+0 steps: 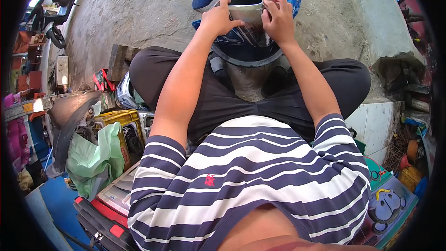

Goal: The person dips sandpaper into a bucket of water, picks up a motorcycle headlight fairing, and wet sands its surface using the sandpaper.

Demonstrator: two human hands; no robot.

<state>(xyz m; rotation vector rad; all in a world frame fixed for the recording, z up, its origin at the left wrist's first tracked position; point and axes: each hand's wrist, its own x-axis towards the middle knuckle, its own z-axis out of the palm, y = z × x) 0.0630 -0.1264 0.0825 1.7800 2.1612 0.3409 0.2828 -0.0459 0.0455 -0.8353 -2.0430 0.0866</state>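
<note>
The curved shiny piece (253, 17) is straight ahead, beyond the folded legs (160, 76); its pale upper edge runs crosswise between the hands; the left hand (219, 19) grips one side, thumb spread, the right hand (280, 22) the other; neither looks nearer.

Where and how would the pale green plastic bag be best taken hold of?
Probably by the loose upper edge of the pale green plastic bag, bunched in the fingers from above. That edge stands up in a soft peak beside the yellow case, while the dark curved panel crowds the bag's other side. Its contents are hidden, so lift gently.
</note>
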